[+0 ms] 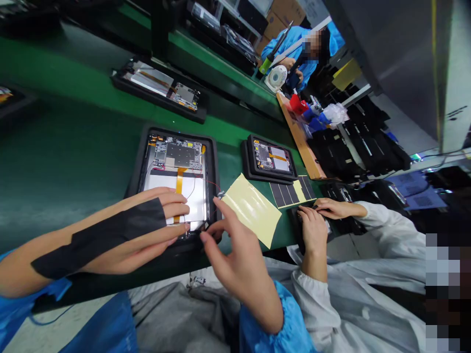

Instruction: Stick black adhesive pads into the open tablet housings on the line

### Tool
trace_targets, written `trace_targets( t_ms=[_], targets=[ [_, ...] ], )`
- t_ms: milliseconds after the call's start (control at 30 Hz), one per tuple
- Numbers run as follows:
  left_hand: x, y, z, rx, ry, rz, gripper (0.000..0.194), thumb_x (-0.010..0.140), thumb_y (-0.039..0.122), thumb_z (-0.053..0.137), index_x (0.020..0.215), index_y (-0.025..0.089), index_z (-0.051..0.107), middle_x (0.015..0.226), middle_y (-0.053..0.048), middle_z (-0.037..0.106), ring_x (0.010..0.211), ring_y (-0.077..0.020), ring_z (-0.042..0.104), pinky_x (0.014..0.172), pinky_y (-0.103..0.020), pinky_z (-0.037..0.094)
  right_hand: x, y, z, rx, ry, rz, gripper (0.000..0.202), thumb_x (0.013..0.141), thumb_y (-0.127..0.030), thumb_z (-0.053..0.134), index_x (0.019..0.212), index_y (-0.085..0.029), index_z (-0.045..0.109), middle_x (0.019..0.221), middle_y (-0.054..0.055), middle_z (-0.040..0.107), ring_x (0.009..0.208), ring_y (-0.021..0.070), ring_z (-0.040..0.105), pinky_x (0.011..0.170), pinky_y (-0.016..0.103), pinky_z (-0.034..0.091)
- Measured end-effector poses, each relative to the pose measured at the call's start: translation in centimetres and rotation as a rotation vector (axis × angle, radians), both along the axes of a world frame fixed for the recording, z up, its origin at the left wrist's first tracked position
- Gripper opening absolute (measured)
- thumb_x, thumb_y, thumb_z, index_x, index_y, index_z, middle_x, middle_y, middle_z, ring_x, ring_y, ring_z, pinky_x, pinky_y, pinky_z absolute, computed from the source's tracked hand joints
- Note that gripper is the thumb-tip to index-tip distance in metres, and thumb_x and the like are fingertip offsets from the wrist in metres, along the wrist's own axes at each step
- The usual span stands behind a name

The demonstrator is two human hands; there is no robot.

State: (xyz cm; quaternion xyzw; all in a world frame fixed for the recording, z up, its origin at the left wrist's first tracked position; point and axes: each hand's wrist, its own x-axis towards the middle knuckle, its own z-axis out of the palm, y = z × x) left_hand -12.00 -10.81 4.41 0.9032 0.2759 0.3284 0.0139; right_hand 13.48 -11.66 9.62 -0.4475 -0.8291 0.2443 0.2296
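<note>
An opened tablet (200,196), with its circuit board, silver battery and orange ribbon cable showing, lies in a black foam tray (215,162). My left hand (147,228) rests flat across the tablet's lower part, fingers stretched out. A wide strip of black tape (117,230) is stuck along the back of that hand and wrist. At the tablet's near right corner is my right hand (239,255), its forefinger raised and its thumb close to another finger. What lies between those fingertips is too small and dark to make out. Thin red wires run to a small grey part (221,194) beside the forefinger.
A yellow backing sheet (253,211) and a sheet with black strips (294,191) lie to the right. Other trayed tablets are a smaller one (272,157) and one farther back (162,88). A co-worker's hands (314,228) work at the right; another person (294,54) sits beyond a white fan (276,77).
</note>
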Motion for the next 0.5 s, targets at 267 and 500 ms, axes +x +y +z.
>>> trace_targets(
  t_ms=[267,500],
  targets=[
    [0.1,-0.6,-0.4,-0.054,-0.103,0.015,0.04,0.098,0.01,0.051,0.134,0.02,0.066,0.14,-0.007,0.066,0.141,-0.0253,0.052,0.127,-0.046,0.04,1.1,4.5,0.1,0.115,0.009,0.389,0.066,0.1,-0.009,0.061,0.159,-0.031,0.04,0.115,0.003,0.079,0.098,0.0232,0.06,0.088,0.037,0.052],
    [0.2,-0.6,-0.2,0.002,-0.051,0.05,0.035,0.1,0.018,0.049,0.13,0.019,0.067,0.133,-0.007,0.069,0.135,-0.0232,0.057,0.127,-0.046,0.042,0.2,4.4,0.3,-0.035,0.059,0.377,0.064,0.097,-0.008,0.066,0.154,-0.024,0.044,0.101,0.001,0.076,0.097,0.0212,0.063,0.094,0.039,0.044]
  ],
)
